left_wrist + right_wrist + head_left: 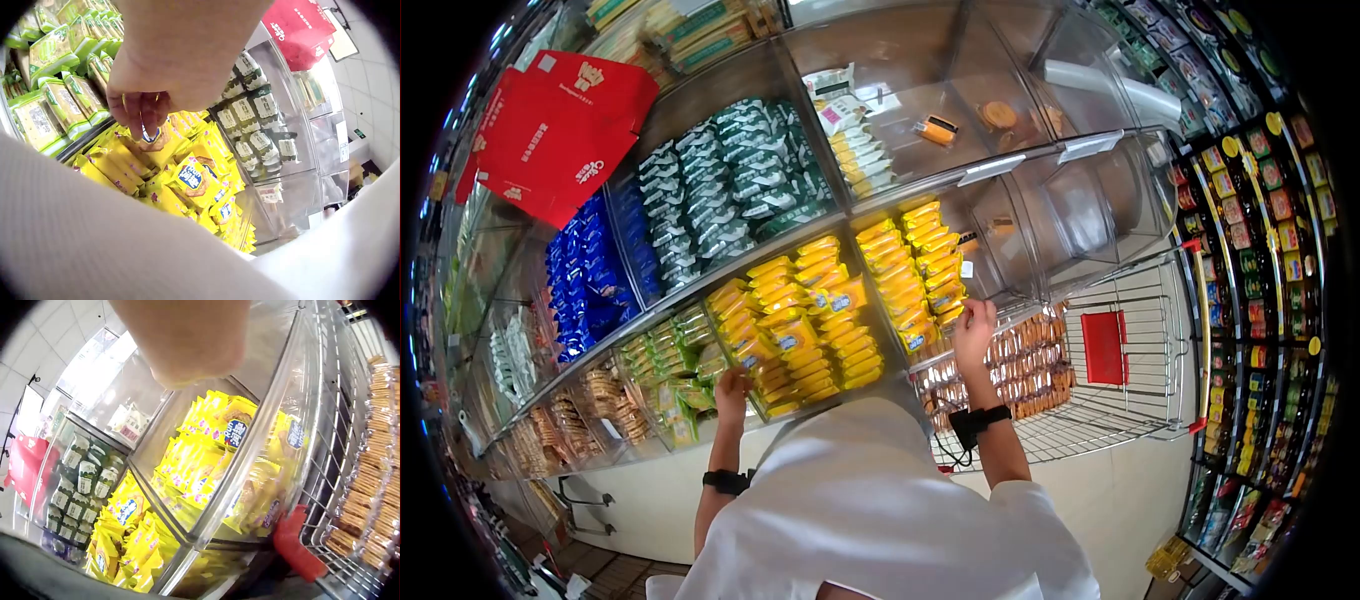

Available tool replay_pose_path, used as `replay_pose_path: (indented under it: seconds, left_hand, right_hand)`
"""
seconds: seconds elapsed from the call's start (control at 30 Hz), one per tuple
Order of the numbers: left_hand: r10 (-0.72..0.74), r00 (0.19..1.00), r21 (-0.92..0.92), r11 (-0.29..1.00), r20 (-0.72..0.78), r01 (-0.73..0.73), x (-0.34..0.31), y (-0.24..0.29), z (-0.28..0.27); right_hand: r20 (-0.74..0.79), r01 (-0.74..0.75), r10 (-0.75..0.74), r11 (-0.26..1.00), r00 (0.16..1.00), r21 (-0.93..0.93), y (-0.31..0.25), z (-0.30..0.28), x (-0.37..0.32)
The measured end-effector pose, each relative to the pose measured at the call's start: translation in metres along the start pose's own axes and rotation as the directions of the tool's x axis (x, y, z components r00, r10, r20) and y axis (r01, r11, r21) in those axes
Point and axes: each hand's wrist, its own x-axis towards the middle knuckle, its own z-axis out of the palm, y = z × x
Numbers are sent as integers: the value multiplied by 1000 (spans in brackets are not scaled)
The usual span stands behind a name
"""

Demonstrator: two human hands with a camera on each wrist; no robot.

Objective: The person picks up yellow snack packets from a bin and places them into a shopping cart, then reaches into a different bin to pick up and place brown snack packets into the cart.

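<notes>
Clear-walled shop bins (905,50) fill most of the head view before you. At upper left, a red cardboard sheet (560,130) leans over them, with blue packets (585,280) just below and dark green packets (745,170) to their right. Green-trimmed packets (685,390) lie at lower left, beside your left hand (731,397). Its fingers bend down over the left edge of the yellow packets (795,330) at lower centre; you cannot tell whether they grip one. More yellow packets stand in the next bin, right of a clear divider (873,290). Your right hand (974,332) is just beside that bin's right edge, fingers loosely bent, close together and bare. Farther right, you have brown packets (1040,365) at a wire cart (1105,347), then stocked shelves (1240,240) along the frame's right side.
</notes>
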Motion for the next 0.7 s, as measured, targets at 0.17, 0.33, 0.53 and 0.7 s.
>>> replay_pose_path:
  seconds: [0.17, 0.33, 0.53, 0.7]
  left_hand:
    - [23, 998, 1, 1000, -61, -23, -4, 1, 3]
    - [33, 996, -66, 997, -89, -39, -4, 0, -1]
    - [3, 999, -74, 997, -33, -5, 6, -4, -4]
    - [24, 1000, -71, 997, 19, -23, 14, -12, -4]
  right_hand:
    - [5, 44, -45, 998, 999, 43, -18, 0, 15]
    - [26, 23, -24, 998, 999, 55, -21, 7, 23]
    - [17, 53, -54, 998, 998, 29, -29, 3, 15]
    - [38, 25, -26, 1000, 999, 8, -32, -9, -8]
